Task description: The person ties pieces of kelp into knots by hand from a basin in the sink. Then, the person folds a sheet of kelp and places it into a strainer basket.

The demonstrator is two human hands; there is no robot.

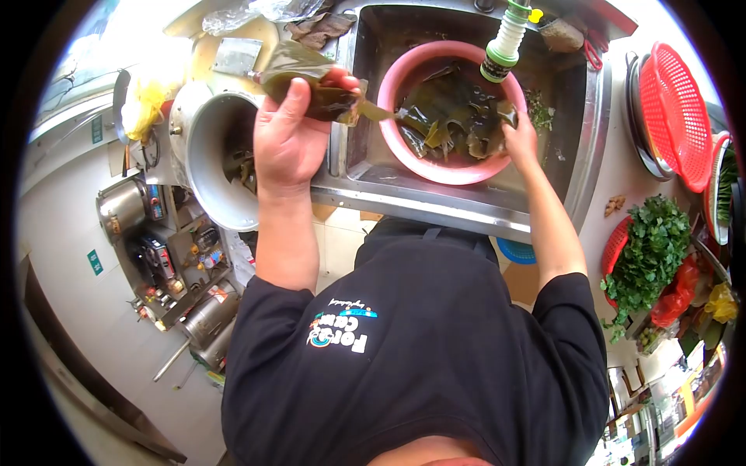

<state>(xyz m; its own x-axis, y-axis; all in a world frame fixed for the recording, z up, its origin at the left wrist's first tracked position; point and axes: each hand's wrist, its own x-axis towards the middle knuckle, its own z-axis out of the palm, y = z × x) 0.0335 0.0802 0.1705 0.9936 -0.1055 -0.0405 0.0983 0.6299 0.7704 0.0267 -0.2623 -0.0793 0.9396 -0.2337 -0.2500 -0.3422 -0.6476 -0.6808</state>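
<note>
Pink basin (388, 133) of wet dark leaves (451, 116), set in the metal sink (571, 128), presumably so that spills drain, with a ribbed green-and-white hose (506, 43) hanging over it, apparently to direct water inside. Left hand (294, 132): fingers closed around a folded dark leaf bundle (299, 68), lifted beside the basin near the tall metal pot (203, 159), perhaps to keep it clear of the water. Right hand (521, 140): at the basin's right rim, against a leaf edge, fingers partly hidden, so how tightly it closes cannot be told.
</note>
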